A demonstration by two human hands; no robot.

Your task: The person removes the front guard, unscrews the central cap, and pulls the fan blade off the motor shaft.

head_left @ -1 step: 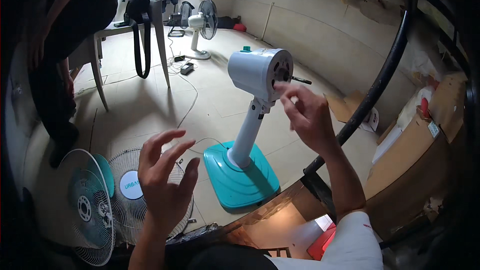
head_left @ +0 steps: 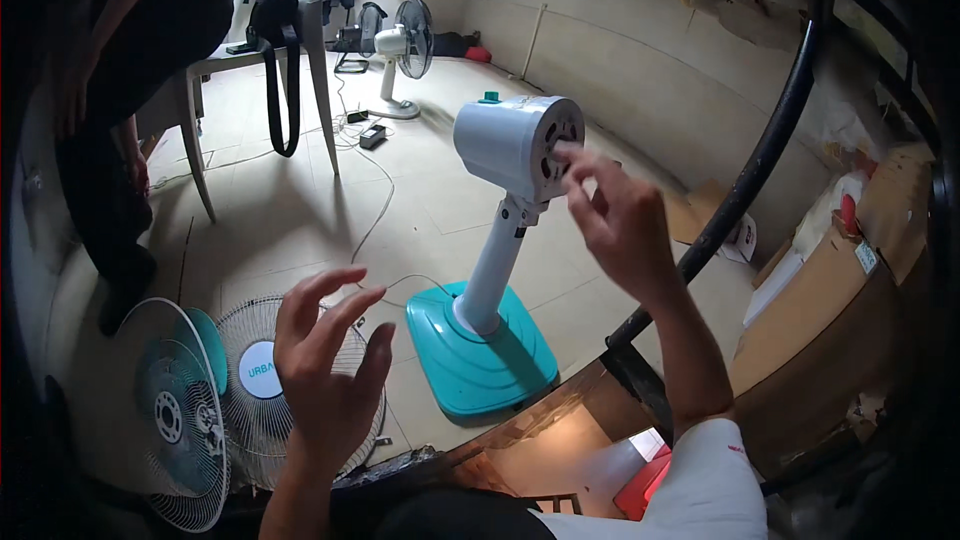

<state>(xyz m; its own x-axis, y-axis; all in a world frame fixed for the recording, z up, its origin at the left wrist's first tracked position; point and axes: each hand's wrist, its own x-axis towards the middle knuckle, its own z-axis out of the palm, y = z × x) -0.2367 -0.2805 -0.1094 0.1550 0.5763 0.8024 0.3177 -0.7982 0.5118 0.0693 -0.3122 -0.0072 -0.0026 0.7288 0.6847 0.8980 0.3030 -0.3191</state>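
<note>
1 white fan head (head_left: 495, 145), upper centre, is reached by right hand (head_left: 622, 212), grip cannot be told; left hand (head_left: 325, 350), lower left, is held spread.

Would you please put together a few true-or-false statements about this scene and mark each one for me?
1. The right hand has its fingertips at the front face of the pale motor housing. True.
2. The left hand is clamped around the motor housing. False: it is raised, empty, with its fingers spread, away from the housing.
3. The base below the motor housing is teal. True.
4. The wire grilles are mounted on the motor housing. False: they are at the lower left, apart from it.
5. A second fan stands farther back in the room. True.
</note>
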